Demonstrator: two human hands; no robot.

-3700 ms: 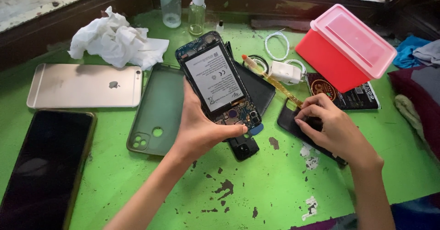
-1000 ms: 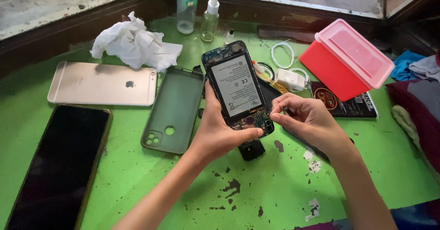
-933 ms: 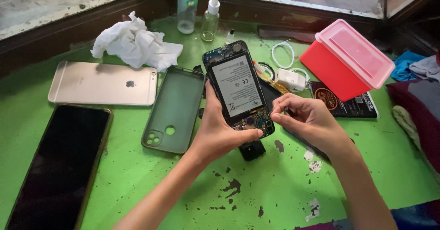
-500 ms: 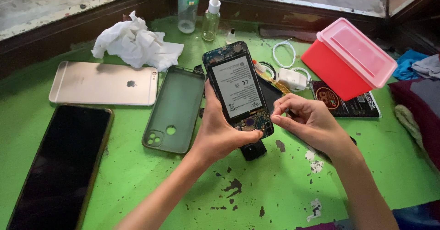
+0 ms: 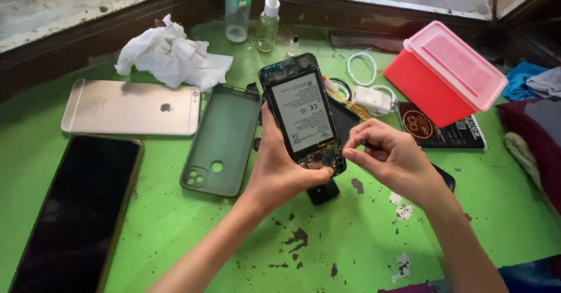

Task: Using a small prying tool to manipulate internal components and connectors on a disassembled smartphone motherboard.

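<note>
My left hand [image 5: 286,173] grips an opened smartphone [image 5: 302,113] from below, back cover off, its grey battery and circuit boards facing up. My right hand [image 5: 392,158] hovers just right of the phone's lower end, thumb and fingertips pinched together close to the bottom board; whether something tiny sits between them cannot be made out. A small black part [image 5: 323,192] lies on the green table [image 5: 350,246] under the phone.
A dark green phone case [image 5: 222,138] lies left of the phone. Further left are a gold phone [image 5: 131,107] face down and a black phone [image 5: 70,211]. Crumpled tissue [image 5: 169,56], two bottles [image 5: 251,9], a white charger with cable [image 5: 371,97] and a red box [image 5: 447,74] line the back.
My right hand came off the table by the dark packet and rose to the phone's lower end, fingertips pinched. The left hand keeps holding the phone, shifted slightly.
</note>
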